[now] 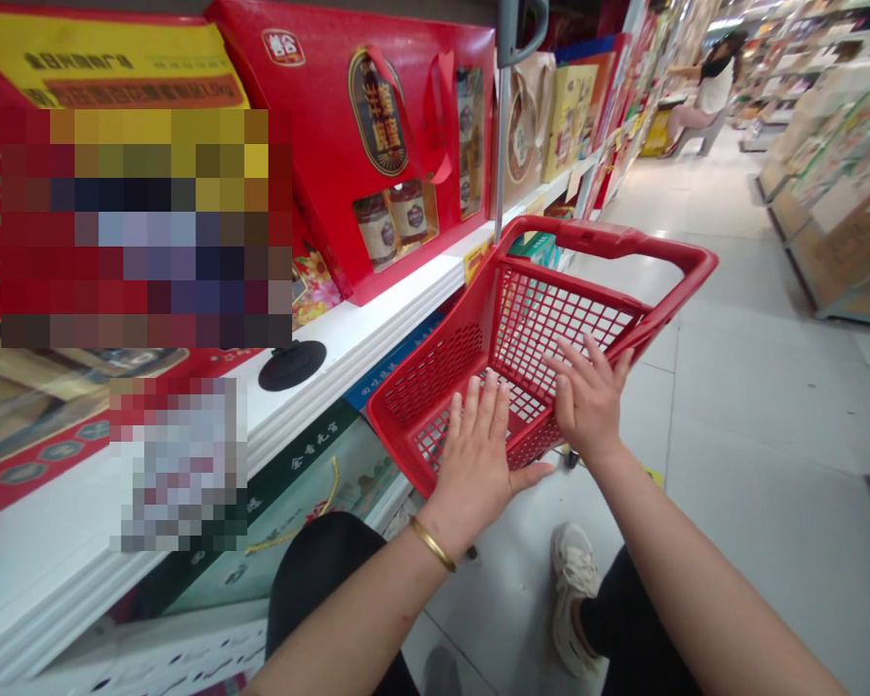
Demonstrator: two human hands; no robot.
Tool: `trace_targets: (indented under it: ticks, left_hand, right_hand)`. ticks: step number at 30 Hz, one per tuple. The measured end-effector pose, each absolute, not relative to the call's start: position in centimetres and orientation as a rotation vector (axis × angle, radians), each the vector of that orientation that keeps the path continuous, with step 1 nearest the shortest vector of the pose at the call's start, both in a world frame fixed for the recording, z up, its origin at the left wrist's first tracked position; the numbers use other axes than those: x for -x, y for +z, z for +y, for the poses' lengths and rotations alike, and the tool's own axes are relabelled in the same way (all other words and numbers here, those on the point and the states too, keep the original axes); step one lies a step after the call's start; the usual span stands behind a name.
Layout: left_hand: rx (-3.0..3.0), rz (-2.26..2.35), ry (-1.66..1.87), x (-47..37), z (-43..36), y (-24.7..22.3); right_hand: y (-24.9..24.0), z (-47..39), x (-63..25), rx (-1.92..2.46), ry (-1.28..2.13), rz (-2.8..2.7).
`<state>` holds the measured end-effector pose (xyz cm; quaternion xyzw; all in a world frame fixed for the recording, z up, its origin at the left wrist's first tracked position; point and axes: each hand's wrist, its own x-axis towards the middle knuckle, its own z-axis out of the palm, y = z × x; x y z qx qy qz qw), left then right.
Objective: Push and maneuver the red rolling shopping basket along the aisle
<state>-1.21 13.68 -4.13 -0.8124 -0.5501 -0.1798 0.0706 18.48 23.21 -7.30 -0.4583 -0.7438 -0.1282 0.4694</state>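
Observation:
In front of me stands a red plastic shopping basket (435, 358) with mesh walls, and nothing shows inside it. A wide red handle (685, 271) rises at its far right side. My left hand (482, 435), with a gold bangle (433, 544) on the wrist, is spread flat over the near end of the basket. Over the right side wall is my right hand (593, 401), its fingers apart and holding nothing. Whether either palm touches the basket I cannot tell.
Left of the basket runs a white shelf (413, 280) with a red gift box (311, 126) holding jars. Boxed goods (326, 493) sit on the lower shelf. Farther down the tiled aisle (710, 416), a person (710, 92) sits on a stool. Another display (833, 184) stands at right.

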Motion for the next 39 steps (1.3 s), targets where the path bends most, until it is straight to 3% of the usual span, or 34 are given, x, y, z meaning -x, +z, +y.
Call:
trace_targets:
  ticks: [4,11,17,23,30,39]
  left_hand:
    - [2.385,-1.664,-0.491,1.1,13.5,-4.0]
    - [2.361,-1.688,-0.447,0.8,13.5,-3.8]
    - [2.386,-1.677,-0.389,0.7,13.4,-3.7]
    - [2.343,-1.723,-0.397,0.6,13.2,-3.6]
    - [2.327,-1.775,-0.45,0.6,12.9,-3.6]
    - [2.32,-1.753,-0.426,0.6,13.2,-3.7]
  right_hand:
    - [-7.3,23.3,-17.8,1.172,-0.25,-1.68]
    - [-8.0,21.7,-16.7,1.039,-0.228,-1.942]
    - [-7.6,23.9,-18.7,1.167,-0.229,-1.664]
    - [-7.9,21.6,-16.6,1.066,-0.226,-1.914]
    - [-7.2,24.5,-19.3,1.261,-0.273,-1.7]
    - [-7.6,21.6,-16.9,1.027,-0.261,-1.992]
